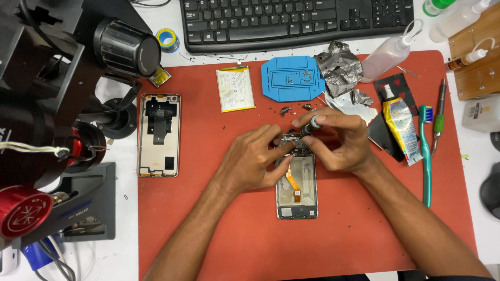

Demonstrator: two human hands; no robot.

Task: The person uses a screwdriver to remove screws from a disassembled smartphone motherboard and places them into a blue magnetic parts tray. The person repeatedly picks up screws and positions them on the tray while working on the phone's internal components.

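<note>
Red mat (pixel 250 229) centre frame, opened phone (pixel 297 182) pinned by left hand (pixel 255 158), right hand (pixel 338 140) pinching screwdriver (pixel 307 128) at its top, blue screw tray (pixel 291 78) above, back cover (pixel 159 135) left.

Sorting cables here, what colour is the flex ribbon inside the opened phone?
Orange; the flex ribbon shows best in the head view.

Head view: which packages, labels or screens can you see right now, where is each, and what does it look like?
Battery: flat rectangle, white label face, yellow edges, upper mat, left of the blue tray.
Glue tube: yellow and pale blue, white nozzle, right of the right hand.
Squeeze bottle: clear, unlabelled side, top right.
Small dropper bottle: brown label band, on the wooden block.
No lit screens.
</note>
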